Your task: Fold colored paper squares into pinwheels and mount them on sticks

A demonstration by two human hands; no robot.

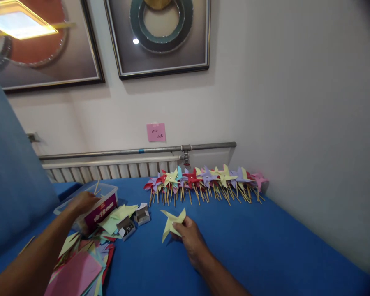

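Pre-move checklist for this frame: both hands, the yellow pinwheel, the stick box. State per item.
1. Right hand grips the folded yellow pinwheel: ok.
2. Pinwheel has a stick fitted: not ok, none visible.
3. Left hand is at the clear plastic box holding wooden sticks: ok.
4. Left hand has a stick pinched: cannot tell, blurred.
5. Small open pin boxes are within reach beside the paper squares: ok.
6. Finished pinwheels are lined up along the wall, apart from the hands: ok.
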